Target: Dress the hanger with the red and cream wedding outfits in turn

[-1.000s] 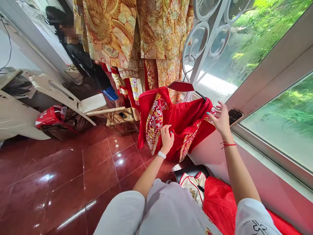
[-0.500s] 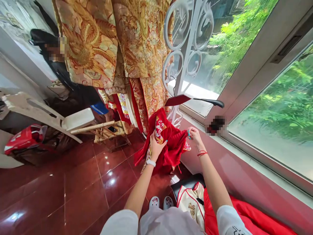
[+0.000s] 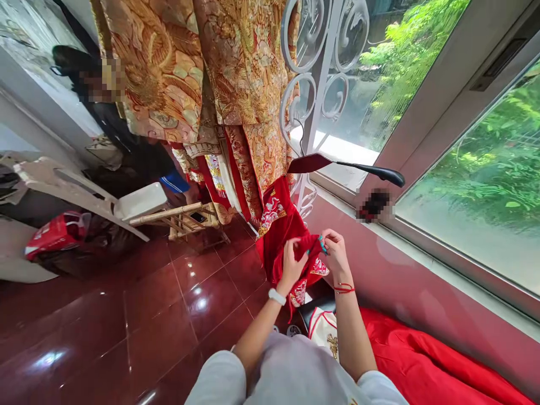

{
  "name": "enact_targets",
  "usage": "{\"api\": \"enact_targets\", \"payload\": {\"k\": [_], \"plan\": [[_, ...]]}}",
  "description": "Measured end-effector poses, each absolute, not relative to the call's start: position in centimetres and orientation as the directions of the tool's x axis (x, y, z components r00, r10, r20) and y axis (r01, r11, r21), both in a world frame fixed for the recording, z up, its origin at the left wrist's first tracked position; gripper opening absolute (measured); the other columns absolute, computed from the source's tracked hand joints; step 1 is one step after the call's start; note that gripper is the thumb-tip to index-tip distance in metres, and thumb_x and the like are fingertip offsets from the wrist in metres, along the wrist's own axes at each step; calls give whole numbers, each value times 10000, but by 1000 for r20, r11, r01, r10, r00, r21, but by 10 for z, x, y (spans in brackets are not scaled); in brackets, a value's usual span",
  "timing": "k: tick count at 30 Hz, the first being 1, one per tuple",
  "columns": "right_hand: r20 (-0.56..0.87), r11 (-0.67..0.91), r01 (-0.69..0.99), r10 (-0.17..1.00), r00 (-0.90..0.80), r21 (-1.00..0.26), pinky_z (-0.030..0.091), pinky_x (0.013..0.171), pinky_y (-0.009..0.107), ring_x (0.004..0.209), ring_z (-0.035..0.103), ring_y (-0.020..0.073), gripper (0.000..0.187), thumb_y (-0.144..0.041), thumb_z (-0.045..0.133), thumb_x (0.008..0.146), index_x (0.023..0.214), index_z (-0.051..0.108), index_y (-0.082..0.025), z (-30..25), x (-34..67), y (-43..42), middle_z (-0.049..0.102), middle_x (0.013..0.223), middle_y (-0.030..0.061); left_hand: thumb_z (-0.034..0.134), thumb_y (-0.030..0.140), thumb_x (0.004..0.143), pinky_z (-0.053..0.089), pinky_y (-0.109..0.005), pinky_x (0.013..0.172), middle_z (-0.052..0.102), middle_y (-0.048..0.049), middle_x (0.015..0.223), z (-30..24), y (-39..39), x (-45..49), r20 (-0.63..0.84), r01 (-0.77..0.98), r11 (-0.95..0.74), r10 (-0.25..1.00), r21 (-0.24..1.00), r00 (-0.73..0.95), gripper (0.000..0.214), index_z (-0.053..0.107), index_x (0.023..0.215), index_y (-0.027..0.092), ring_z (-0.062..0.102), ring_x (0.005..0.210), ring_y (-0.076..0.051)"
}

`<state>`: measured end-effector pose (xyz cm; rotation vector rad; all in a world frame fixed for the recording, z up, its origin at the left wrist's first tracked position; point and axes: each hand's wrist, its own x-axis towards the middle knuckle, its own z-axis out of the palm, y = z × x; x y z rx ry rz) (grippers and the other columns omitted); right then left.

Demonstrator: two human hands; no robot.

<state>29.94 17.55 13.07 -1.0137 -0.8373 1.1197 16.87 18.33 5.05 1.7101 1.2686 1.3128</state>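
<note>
Prob. partway: one side of the red garment (image 3: 291, 220) is clear of the hanger's (image 3: 311, 163) bare black arm, the other's up near its far end (hooked or not, can't tell), w/ R hand (image 3: 336, 253) pinching the edge & L hand (image 3: 292, 264) half-curled at the cloth, grip unclear.

No text, label, brand, number or sign is legible. The following markings are present:
- Red bag (image 3: 50, 237), far left: white markings on the outer surface; too small and blurred to read.
- Cream garment (image 3: 320, 326), lower centre: gold emblem (image 3: 333, 344) on the fabric; cannot be identified as a character or an ornament.
- White shirt (image 3: 295, 374), bottom edge: small coloured mark, cut off by the frame; unreadable.
</note>
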Motion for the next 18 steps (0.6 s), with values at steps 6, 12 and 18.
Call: {"api": "enact_targets", "payload": {"k": [6, 12, 18], "plan": [[55, 142, -315, 961, 272, -938, 211, 455, 212, 475, 290, 70, 49, -190, 604, 605, 601, 558, -204, 131, 294, 152, 443, 518, -67, 807, 240, 719, 408, -450, 1156, 486, -209, 1497, -37, 113, 135, -54, 602, -258, 891, 756, 451, 827, 414, 1437, 125, 481, 1399, -339], [44, 72, -211, 990, 134, -975, 302, 496, 221, 502, 360, 91, 38, -221, 549, 651, 659, 579, -200, 104, 258, 162, 511, 583, -40, 409, 94, 975, 511, -381, 933, 727, -188, 1137, -22, 110, 134, -395, 856, -257, 802, 448, 448, 319, 630, 1203, 122, 702, 1109, -300], [-79, -143, 453, 984, 157, -880, 470, 974, 382, 1069, 607, 238, 401, -91, 493, 712, 1031, 718, -182, 53, 241, 153, 657, 1164, 119, 399, 47, 948, 508, -348, 860, 733, -161, 1135, 7, 97, 138, -342, 808, -334, 778, 486, 527, 344, 620, 1195, 139, 711, 1065, -279]]}}
